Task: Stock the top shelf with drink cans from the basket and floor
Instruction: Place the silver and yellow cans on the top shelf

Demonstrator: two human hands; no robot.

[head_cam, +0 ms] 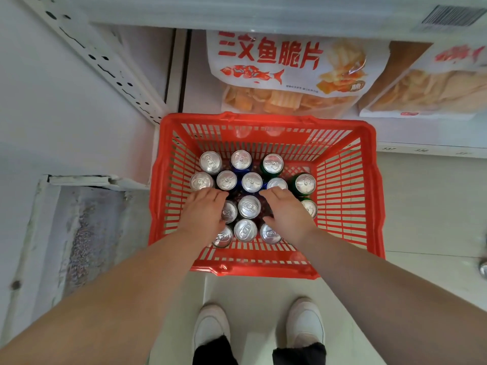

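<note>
A red plastic basket (pixel 347 180) stands on the floor in front of me, holding several upright drink cans (pixel 249 206) with silver tops; some have blue bodies, some green. Both my hands reach down into it. My left hand (pixel 204 210) lies over the cans at the left of the cluster, fingers pointing forward and slightly bent. My right hand (pixel 286 210) lies over the cans at the right, fingers likewise extended. Whether either hand grips a can beneath it is hidden by the hand's back.
Snack bags (pixel 287 72) lie on a low shelf just behind the basket, with a white shelf edge (pixel 263 14) above them. A perforated white shelf upright (pixel 105 67) runs at the left. My white shoes (pixel 305 322) stand on the pale floor below the basket.
</note>
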